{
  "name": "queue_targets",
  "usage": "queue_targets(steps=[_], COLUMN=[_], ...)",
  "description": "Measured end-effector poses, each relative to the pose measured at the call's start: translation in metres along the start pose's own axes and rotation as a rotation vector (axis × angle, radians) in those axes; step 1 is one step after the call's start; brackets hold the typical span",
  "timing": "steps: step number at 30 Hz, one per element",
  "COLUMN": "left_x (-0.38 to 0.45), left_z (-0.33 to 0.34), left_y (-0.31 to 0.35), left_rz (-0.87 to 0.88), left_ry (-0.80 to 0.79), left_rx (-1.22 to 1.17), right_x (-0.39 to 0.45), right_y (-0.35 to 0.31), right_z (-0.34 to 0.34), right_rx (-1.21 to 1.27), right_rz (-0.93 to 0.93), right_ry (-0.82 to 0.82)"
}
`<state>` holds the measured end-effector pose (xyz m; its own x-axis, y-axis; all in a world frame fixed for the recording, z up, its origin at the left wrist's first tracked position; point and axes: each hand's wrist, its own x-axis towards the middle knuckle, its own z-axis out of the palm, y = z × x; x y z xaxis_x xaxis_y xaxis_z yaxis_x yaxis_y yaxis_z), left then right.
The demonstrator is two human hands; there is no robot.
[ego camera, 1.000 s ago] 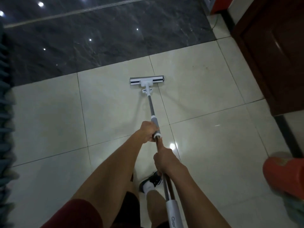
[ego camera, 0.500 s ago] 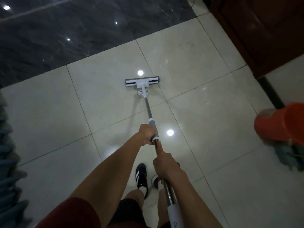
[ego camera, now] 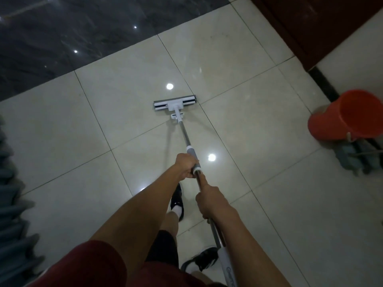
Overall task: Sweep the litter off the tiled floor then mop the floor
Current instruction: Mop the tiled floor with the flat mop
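A flat mop with a white and grey head (ego camera: 174,104) lies pressed on the cream tiled floor (ego camera: 259,112) ahead of me. Its metal handle (ego camera: 185,134) runs back toward my body. My left hand (ego camera: 186,166) grips the grey collar of the handle. Lower on the shaft, my right hand (ego camera: 209,200) grips the bare metal, with the forefinger stretched along it. No litter shows on the tiles.
An orange bucket (ego camera: 346,117) stands at the right with a blue string mop (ego camera: 352,157) beside it. A dark wooden door (ego camera: 315,23) is at the upper right. Dark marble flooring (ego camera: 83,32) lies beyond the tiles. Grey fabric (ego camera: 8,183) hangs along the left edge. My shoes (ego camera: 177,200) are below.
The mop head has come back toward me across the tiles as I step backward. The bucket has come further into view at the right. Both hands keep their grip.
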<state>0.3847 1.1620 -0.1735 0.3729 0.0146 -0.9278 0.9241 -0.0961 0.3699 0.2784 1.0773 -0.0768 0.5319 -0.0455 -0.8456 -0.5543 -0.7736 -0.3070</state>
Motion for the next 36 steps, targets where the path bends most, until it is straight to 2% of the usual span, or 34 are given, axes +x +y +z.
queue_targets(steps=[9, 18, 27, 36], left_x=[-0.058, -0.097, -0.074, -0.010], left_z=[0.070, 0.128, 0.152, 0.139], left_y=[-0.114, -0.195, -0.175, -0.081], left_rz=[0.084, 0.150, 0.170, 0.172], left_ry=[0.173, 0.063, 0.037, 0.048], left_rx=[0.061, 0.177, 0.260, 0.209], right_x=[-0.081, -0.143, -0.118, -0.047], right_y=[0.112, 0.199, 0.201, 0.137], right_z=[0.052, 0.087, 0.065, 0.002], right_rx=[0.122, 0.102, 0.206, 0.240], right_rz=[-0.049, -0.016, 0.039, 0.040], right_ry=[0.078, 0.183, 0.205, 0.294])
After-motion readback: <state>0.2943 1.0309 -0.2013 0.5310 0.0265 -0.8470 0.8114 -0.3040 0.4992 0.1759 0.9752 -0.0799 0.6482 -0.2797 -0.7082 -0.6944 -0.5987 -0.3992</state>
